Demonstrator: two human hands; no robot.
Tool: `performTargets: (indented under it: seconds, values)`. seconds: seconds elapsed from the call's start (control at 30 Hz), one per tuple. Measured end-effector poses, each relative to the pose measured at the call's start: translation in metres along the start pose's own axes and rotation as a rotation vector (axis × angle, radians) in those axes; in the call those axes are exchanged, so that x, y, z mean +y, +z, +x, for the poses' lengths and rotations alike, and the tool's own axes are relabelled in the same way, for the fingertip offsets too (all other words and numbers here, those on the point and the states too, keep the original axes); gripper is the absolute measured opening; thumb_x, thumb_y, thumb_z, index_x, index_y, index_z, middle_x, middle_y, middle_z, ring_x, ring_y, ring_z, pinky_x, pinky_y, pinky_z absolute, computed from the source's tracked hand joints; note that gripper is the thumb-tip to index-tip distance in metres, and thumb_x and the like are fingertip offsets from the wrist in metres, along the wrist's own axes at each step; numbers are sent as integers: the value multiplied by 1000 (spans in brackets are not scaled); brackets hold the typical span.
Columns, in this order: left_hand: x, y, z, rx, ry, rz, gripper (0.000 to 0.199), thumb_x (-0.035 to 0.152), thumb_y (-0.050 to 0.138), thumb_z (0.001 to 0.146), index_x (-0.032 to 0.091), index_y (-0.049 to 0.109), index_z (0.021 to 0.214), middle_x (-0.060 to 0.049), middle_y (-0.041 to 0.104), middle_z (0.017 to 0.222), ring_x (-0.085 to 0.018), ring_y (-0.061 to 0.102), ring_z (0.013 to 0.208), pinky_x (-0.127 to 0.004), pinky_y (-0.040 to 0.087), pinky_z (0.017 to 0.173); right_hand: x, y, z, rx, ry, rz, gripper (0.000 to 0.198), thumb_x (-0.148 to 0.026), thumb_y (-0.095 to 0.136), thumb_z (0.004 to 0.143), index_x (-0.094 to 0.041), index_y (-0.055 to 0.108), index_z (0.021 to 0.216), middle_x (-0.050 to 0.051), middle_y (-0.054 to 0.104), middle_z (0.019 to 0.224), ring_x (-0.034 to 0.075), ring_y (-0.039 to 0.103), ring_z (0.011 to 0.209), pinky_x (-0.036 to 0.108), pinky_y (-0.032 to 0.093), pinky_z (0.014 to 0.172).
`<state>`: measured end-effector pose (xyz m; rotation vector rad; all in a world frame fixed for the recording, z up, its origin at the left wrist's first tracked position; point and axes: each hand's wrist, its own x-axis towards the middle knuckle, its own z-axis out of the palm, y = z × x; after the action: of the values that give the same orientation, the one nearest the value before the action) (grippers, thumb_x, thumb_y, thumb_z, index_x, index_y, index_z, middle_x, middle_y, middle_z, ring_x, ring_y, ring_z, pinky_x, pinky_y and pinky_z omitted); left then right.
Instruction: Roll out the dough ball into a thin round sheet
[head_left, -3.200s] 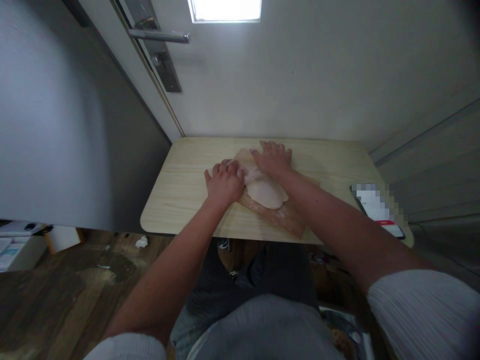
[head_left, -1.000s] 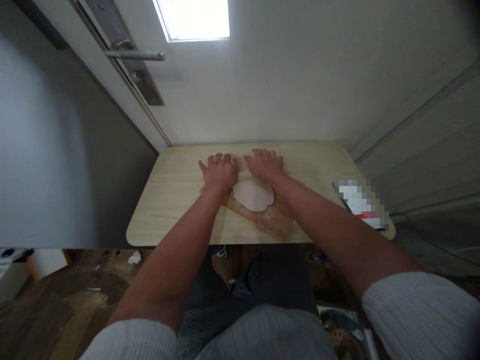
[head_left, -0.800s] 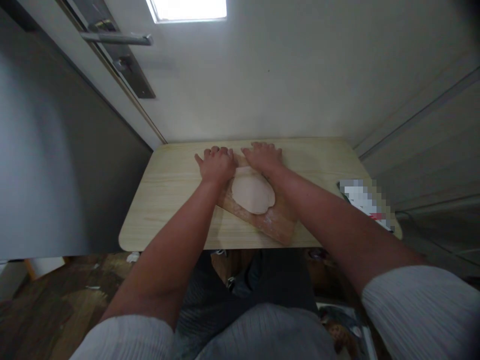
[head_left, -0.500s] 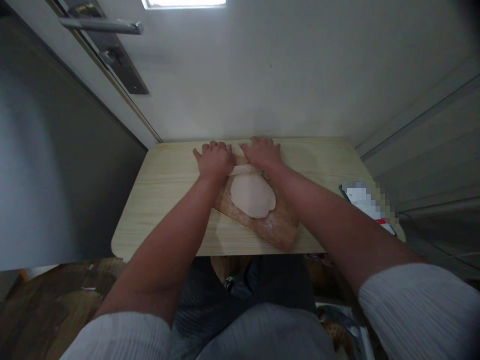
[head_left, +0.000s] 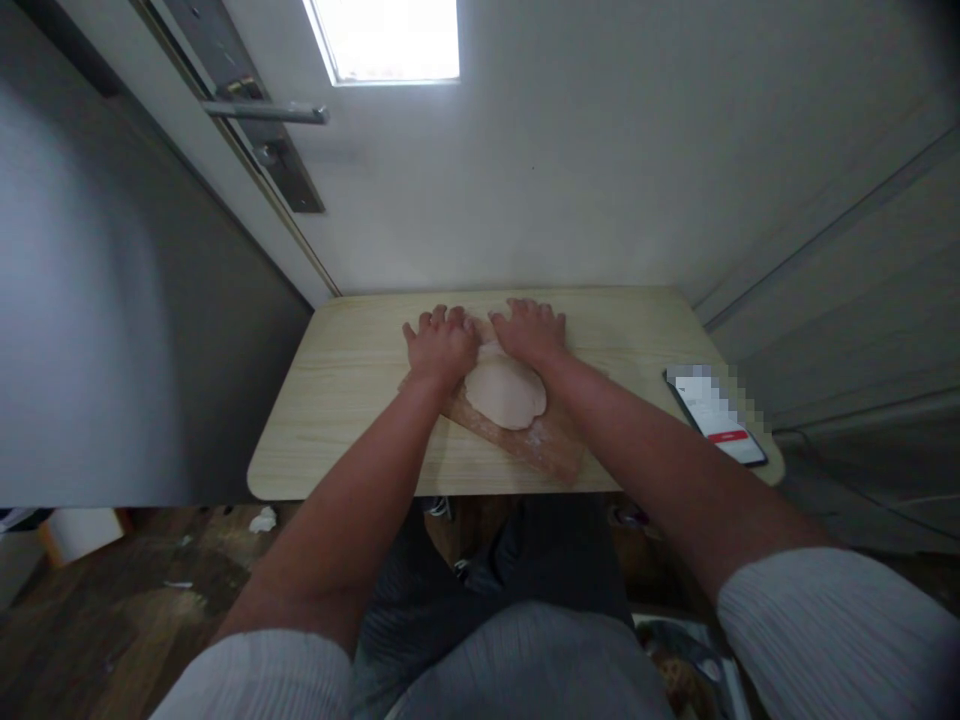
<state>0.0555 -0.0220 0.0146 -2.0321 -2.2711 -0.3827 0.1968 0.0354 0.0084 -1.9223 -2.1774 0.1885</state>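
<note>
A flat, pale round of dough [head_left: 507, 395] lies on a wooden board [head_left: 551, 450] dusted with flour, which sits slanted on the table. My left hand [head_left: 441, 348] presses down at the dough's far left, fingers spread. At the far right, my right hand [head_left: 531, 330] bears down in the same way, fingers stretched forward and apart. Between my hands a pale bar, seemingly a rolling pin [head_left: 490, 351], crosses the dough's far edge. Its ends are hidden beneath my palms, and neither hand's fingers visibly wrap around it.
The light wooden table [head_left: 322, 400] stands against a white door with a metal handle [head_left: 270, 112]. A phone [head_left: 716, 420] lies near the table's right edge. A grey panel [head_left: 150, 350] rises on the left. Crumpled white paper [head_left: 262, 519] lies on the floor.
My view has tilted up a little, so more of the door window shows. Both hands stay at the dough's far edge, fingers still spread. The dough's outline looks nearly the same.
</note>
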Motion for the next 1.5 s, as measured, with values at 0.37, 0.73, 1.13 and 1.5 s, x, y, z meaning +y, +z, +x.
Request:
performTargets:
  seconds: [0.37,0.73,1.13,1.5]
  values:
    - [12,-15,-74,62,67,-34,52,45,20,103,25,56,134,-10,54,145,-33,43,134,-60,25,111,14,-8,-89,113,-94,-36,52,-46,30,101,-16,58,133,16,60,136,34,47,125,56,28,106]
    - [6,-27,-116,26,257,-183,36,47,48,97,25,60,123,-9,62,130,-27,48,127,-44,37,109,65,-5,-176,272,-195,137,47,-47,49,95,-21,59,132,14,62,133,34,43,131,53,24,110]
    - [-16,-16,-6,-124,81,-274,47,42,35,99,22,62,131,-9,62,139,-23,56,127,-36,42,105,101,-7,-178,354,-149,93,36,-47,49,97,-18,64,114,14,64,126,31,48,122,47,30,107]
    - [-24,9,14,-94,267,-93,44,42,34,100,26,61,132,-7,59,141,-24,48,130,-41,31,111,114,-18,-172,378,-80,102,31,-46,52,94,-23,67,109,14,64,126,32,48,123,48,34,106]
